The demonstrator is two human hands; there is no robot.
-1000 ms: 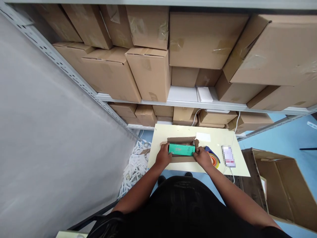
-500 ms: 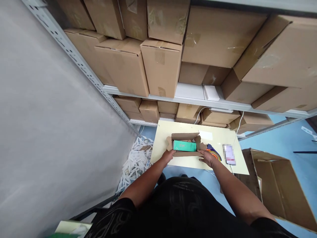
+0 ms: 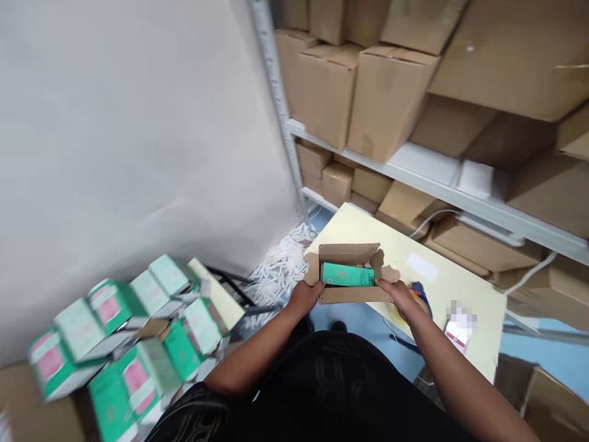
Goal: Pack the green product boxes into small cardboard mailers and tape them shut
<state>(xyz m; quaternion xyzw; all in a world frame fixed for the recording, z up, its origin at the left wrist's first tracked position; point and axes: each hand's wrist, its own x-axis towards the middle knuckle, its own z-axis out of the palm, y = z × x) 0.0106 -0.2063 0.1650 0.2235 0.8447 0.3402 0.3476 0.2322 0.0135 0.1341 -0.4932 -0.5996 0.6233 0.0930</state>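
Note:
Between my two hands is an open cardboard box (image 3: 350,296), its flaps spread. Inside lies a green carton (image 3: 348,275) with faint printing on top. My left hand (image 3: 307,296) grips the box at its near left corner. At the near right corner, my right hand (image 3: 396,291) is closed on the box, the thumb by the inner edge. The box is over the near left edge of a pale yellow table (image 3: 483,307). Just beyond my right hand sits a tape roll or dispenser (image 3: 418,298), partly covered by the hand and forearm.
Several green-and-white cartons (image 3: 151,344) are piled at the left. White paper strips (image 3: 280,264) cover the floor by the wall. A shelf rack (image 3: 427,175) full of cardboard boxes stands ahead. A phone (image 3: 457,331) lies on the table, and a large open carton (image 3: 552,399) stands at lower right.
My view has swung left, bringing the pile of green cartons into sight. Both hands have carried the box off the table's middle to the left, toward its near edge.

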